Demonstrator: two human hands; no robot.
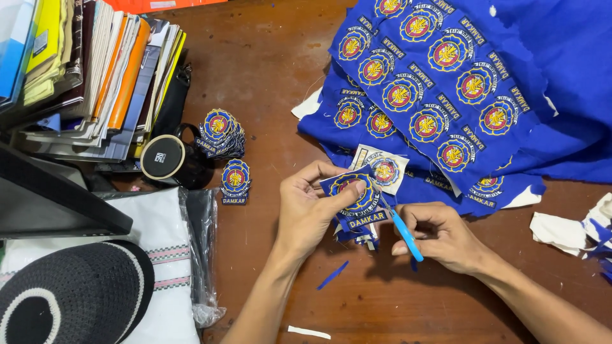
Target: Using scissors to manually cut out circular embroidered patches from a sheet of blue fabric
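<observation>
Near the middle of the wooden desk, the left hand has its grip pinched on a blue embroidered patch, while the right hand has its grip closed around blue-handled scissors whose blades meet the patch's right edge. Far right lies blue cloth covered in uncut patches; to the left, two stacks of cut patches sit beside a black mug

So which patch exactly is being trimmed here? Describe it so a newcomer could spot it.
Start at the big blue cloth sheet of uncut badges, upper right. Just below its lower edge, the left hand pinches one blue round-crested patch, with blue-handled scissors in the right hand at its edge. It alone is held off the table.
</observation>
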